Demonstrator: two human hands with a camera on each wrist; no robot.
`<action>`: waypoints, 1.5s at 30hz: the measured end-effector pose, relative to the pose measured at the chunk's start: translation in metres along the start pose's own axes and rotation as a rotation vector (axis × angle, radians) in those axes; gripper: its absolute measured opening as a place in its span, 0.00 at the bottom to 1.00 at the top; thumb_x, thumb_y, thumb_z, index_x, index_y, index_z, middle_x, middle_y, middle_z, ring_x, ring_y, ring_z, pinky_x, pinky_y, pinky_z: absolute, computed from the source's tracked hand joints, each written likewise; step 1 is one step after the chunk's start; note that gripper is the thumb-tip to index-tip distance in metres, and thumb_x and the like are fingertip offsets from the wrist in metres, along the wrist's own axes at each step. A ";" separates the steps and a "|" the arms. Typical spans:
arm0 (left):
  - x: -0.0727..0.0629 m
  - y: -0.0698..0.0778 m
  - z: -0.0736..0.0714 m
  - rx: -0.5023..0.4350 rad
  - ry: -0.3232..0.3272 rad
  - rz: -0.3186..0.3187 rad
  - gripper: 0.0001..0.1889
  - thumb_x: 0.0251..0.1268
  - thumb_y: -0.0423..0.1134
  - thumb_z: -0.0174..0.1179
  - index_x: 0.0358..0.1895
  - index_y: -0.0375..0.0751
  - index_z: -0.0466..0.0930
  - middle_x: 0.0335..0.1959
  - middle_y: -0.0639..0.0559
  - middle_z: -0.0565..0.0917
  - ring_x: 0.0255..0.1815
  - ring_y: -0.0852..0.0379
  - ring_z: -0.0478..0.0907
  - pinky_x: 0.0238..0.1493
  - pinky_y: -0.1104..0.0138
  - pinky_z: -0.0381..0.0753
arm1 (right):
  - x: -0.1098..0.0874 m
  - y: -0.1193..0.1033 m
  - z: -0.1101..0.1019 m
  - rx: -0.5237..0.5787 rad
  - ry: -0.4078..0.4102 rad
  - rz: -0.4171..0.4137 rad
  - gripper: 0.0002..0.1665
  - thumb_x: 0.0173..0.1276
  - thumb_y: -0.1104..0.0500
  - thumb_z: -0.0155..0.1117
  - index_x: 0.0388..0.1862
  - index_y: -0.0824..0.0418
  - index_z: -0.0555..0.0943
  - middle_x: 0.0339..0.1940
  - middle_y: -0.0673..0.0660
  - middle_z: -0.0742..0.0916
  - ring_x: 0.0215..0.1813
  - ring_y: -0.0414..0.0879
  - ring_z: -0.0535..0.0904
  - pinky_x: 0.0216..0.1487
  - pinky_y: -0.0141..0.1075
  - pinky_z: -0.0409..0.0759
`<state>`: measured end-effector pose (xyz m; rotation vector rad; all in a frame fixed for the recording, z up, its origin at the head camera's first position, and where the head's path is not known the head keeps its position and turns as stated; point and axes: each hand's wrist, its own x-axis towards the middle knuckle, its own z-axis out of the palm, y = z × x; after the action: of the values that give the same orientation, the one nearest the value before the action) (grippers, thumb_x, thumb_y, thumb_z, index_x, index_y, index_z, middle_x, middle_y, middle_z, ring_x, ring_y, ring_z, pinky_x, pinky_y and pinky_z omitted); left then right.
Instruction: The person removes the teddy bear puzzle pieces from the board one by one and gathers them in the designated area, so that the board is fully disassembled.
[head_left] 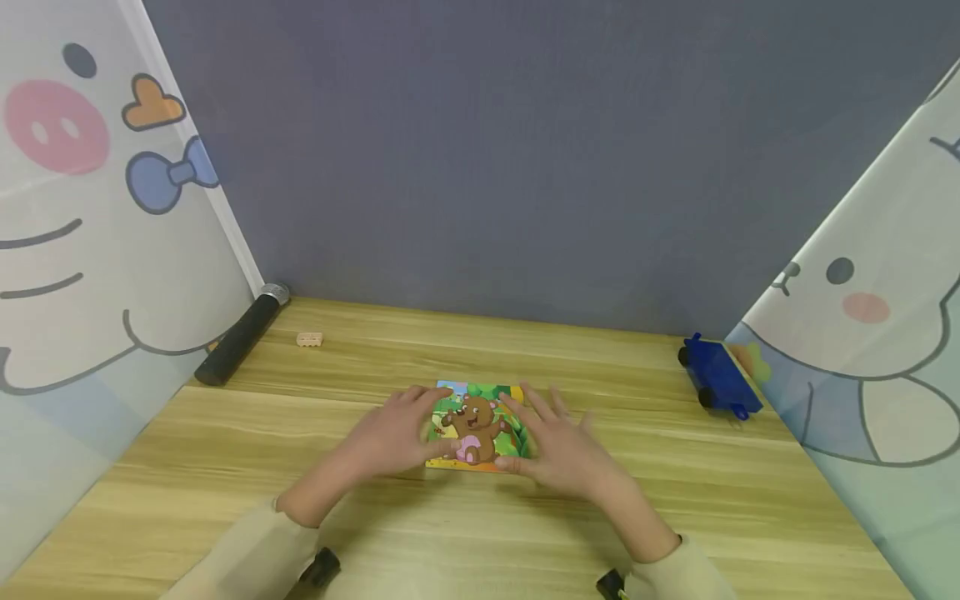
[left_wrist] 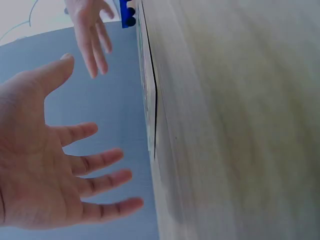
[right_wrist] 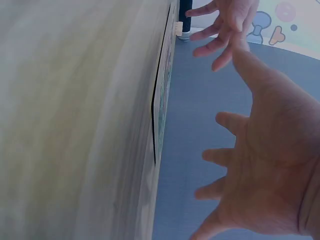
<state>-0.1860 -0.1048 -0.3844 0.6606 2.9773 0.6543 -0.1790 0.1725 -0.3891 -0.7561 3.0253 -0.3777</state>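
Note:
A flat, thin square picture board (head_left: 474, 429) with a cartoon brown bear lies on the wooden table between my two hands. My left hand (head_left: 397, 433) hovers over its left side, and my right hand (head_left: 566, 450) over its right side. Fingers are spread and mostly straight on both. From the left wrist view, the left palm (left_wrist: 42, 155) holds nothing, and the board's thin edge (left_wrist: 152, 100) lies on the tabletop apart from the fingers. The right wrist view likewise has the right palm (right_wrist: 275, 155) bare, with a gap to the board (right_wrist: 162, 100).
A black microphone (head_left: 242, 337) lies at the back left of the table (head_left: 480, 533), with a small pinkish block (head_left: 309, 339) beside it. At the right edge a blue wheeled toy (head_left: 720, 375) rests on its side. A grey wall and cartoon-printed panels surround the table.

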 end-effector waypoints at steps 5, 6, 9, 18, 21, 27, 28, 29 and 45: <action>0.009 -0.010 0.002 -0.201 -0.052 -0.023 0.39 0.65 0.58 0.67 0.73 0.43 0.68 0.61 0.37 0.77 0.59 0.39 0.76 0.54 0.42 0.78 | 0.006 0.007 0.004 0.131 -0.095 -0.036 0.50 0.67 0.30 0.62 0.83 0.41 0.57 0.83 0.58 0.54 0.77 0.76 0.46 0.55 0.85 0.45; 0.011 -0.011 0.002 -0.250 -0.060 -0.034 0.38 0.65 0.56 0.67 0.73 0.41 0.68 0.59 0.37 0.78 0.57 0.41 0.78 0.53 0.44 0.79 | 0.007 0.009 0.005 0.152 -0.110 -0.042 0.49 0.68 0.31 0.63 0.83 0.41 0.57 0.84 0.59 0.53 0.77 0.76 0.46 0.56 0.85 0.45; 0.016 -0.016 0.003 -0.380 -0.065 -0.081 0.34 0.67 0.51 0.68 0.71 0.38 0.70 0.56 0.39 0.79 0.53 0.43 0.79 0.52 0.47 0.80 | 0.010 0.012 0.007 0.187 -0.125 -0.045 0.47 0.69 0.34 0.64 0.82 0.42 0.58 0.83 0.59 0.53 0.78 0.76 0.46 0.56 0.85 0.45; 0.029 -0.028 0.012 -0.565 -0.033 -0.170 0.27 0.65 0.40 0.70 0.63 0.34 0.74 0.49 0.44 0.80 0.52 0.46 0.79 0.48 0.55 0.81 | 0.021 0.016 0.012 0.173 -0.135 -0.034 0.43 0.71 0.36 0.63 0.80 0.42 0.63 0.83 0.58 0.56 0.79 0.73 0.45 0.57 0.85 0.45; 0.034 -0.029 0.016 -0.592 -0.017 -0.187 0.27 0.62 0.39 0.72 0.62 0.34 0.76 0.47 0.45 0.80 0.49 0.48 0.78 0.48 0.56 0.81 | 0.024 0.017 0.014 0.159 -0.157 -0.021 0.44 0.70 0.36 0.64 0.81 0.42 0.62 0.83 0.57 0.56 0.79 0.72 0.44 0.58 0.85 0.44; 0.044 -0.033 0.020 -0.665 -0.009 -0.219 0.27 0.60 0.35 0.72 0.62 0.33 0.75 0.45 0.44 0.79 0.45 0.49 0.76 0.43 0.60 0.79 | 0.026 0.017 0.015 0.120 -0.215 -0.007 0.45 0.69 0.36 0.65 0.81 0.43 0.61 0.84 0.56 0.55 0.79 0.72 0.42 0.58 0.85 0.43; 0.045 -0.033 0.021 -0.679 -0.006 -0.224 0.27 0.60 0.34 0.72 0.62 0.33 0.75 0.44 0.44 0.79 0.44 0.49 0.76 0.43 0.61 0.79 | 0.026 0.017 0.015 0.120 -0.218 -0.006 0.45 0.69 0.37 0.65 0.81 0.43 0.61 0.84 0.56 0.54 0.79 0.72 0.42 0.58 0.85 0.43; 0.046 -0.033 0.021 -0.686 -0.005 -0.230 0.27 0.59 0.33 0.72 0.62 0.33 0.75 0.44 0.43 0.79 0.44 0.49 0.76 0.42 0.62 0.79 | 0.026 0.016 0.015 0.119 -0.219 -0.004 0.45 0.69 0.37 0.65 0.81 0.43 0.61 0.84 0.56 0.54 0.79 0.72 0.42 0.58 0.85 0.43; 0.060 -0.032 0.024 -0.699 0.011 -0.310 0.23 0.58 0.25 0.70 0.58 0.33 0.78 0.36 0.47 0.74 0.22 0.60 0.63 0.19 0.74 0.65 | 0.029 0.013 0.016 0.109 -0.216 0.003 0.45 0.68 0.38 0.66 0.81 0.43 0.62 0.83 0.56 0.55 0.79 0.72 0.44 0.58 0.85 0.44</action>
<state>-0.2510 -0.0973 -0.4157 0.1389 2.4875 1.5277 -0.2100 0.1662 -0.4063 -0.7334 2.7804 -0.4267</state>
